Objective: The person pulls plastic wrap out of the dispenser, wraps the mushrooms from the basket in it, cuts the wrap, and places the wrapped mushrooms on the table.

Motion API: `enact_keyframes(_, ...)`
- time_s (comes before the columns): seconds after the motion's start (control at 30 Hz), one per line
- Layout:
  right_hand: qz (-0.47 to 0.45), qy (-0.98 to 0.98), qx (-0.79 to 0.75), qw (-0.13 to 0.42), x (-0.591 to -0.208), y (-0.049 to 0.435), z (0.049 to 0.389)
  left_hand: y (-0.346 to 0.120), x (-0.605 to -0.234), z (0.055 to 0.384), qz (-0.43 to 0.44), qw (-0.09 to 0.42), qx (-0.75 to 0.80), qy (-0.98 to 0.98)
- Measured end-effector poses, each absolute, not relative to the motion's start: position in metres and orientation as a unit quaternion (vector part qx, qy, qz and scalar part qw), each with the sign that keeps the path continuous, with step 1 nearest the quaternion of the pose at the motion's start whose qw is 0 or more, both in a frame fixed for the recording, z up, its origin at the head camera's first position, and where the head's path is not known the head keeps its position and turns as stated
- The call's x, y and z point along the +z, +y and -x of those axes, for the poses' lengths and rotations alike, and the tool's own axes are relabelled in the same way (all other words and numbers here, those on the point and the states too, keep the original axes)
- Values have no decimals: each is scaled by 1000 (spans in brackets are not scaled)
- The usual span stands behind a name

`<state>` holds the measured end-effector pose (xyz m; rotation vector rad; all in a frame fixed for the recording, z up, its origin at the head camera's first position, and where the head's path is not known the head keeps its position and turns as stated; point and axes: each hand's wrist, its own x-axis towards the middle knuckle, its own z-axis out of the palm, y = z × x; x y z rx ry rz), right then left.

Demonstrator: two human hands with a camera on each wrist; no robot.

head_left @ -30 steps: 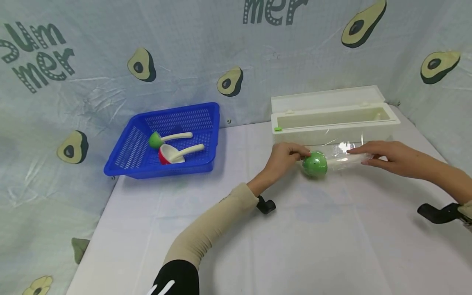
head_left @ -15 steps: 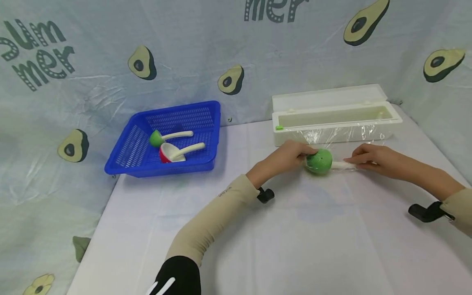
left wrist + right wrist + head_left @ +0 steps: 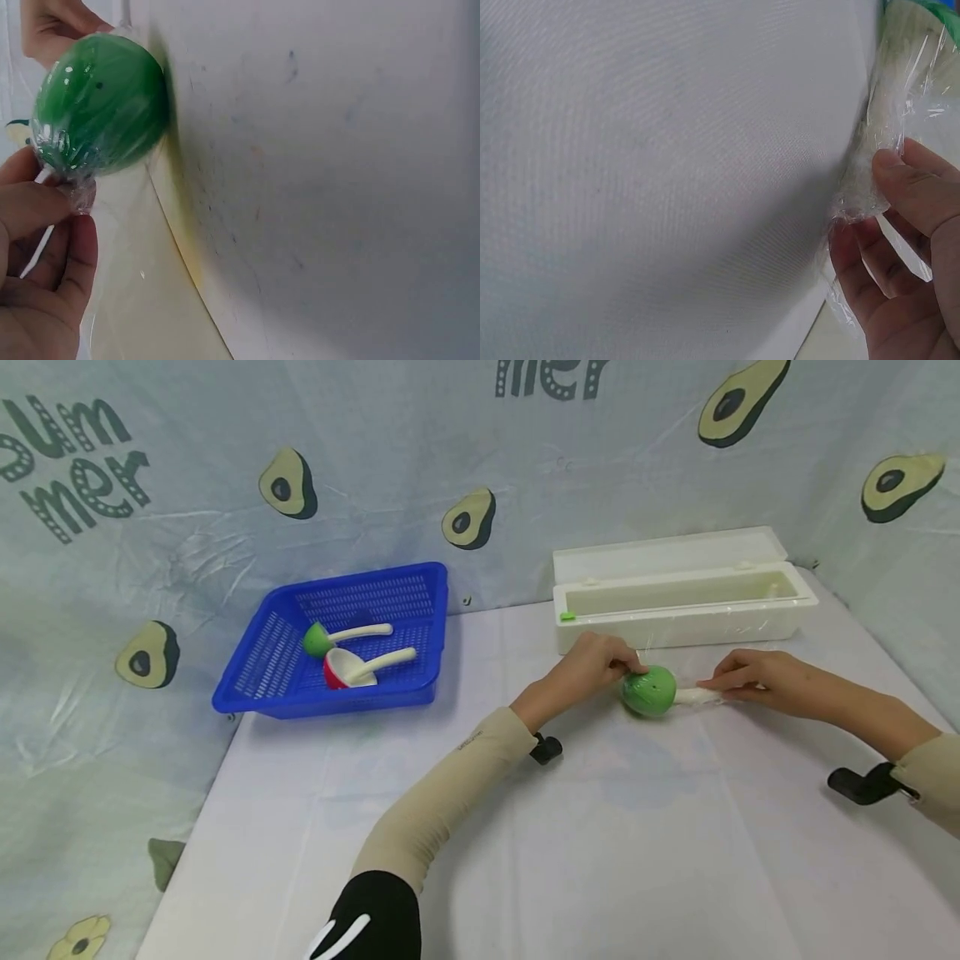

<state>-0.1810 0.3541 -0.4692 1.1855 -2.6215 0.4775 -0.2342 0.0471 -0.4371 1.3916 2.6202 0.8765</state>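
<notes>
A green ladle [image 3: 649, 691] with a white handle lies on the table's right side, wrapped in clear plastic wrap. My left hand [image 3: 598, 665] is at its bowl; in the left wrist view its thumb and fingers pinch a gathered twist of plastic wrap [image 3: 81, 193] beside the bowl. Thumb and fingers of my right hand [image 3: 757, 678] hold the film-covered handle [image 3: 885, 112] near its end. Crumpled film sticks out past those fingers in the right wrist view. The fingers partly hide the handle's tip.
Behind the hands stands a long white wrap dispenser box [image 3: 675, 628], its lid raised, with film along its front. At the left, a blue basket [image 3: 262, 700] holds a green ladle [image 3: 318, 641] and a red-and-white ladle [image 3: 343, 670]. A printed curtain [image 3: 375, 460] rises behind the table.
The right hand has come in from the spread film to the handle's end. Film around the handle now lies closer. The ladle and left hand have shifted slightly right.
</notes>
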Motion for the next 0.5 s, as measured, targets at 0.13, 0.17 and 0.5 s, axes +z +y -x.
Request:
enact_keyframes(0.13,-403,-894,163,109,-470,353,183,50,-441,239,-464,15,294,835)
enact_keyframes(0.17,-400,-896,163,108,-470,353,182,50,-442,239,-463,10,295,835)
enact_keyframes(0.5,-401,-893,163,119,-470,353,181,51,-445,227,-374,13,318,871)
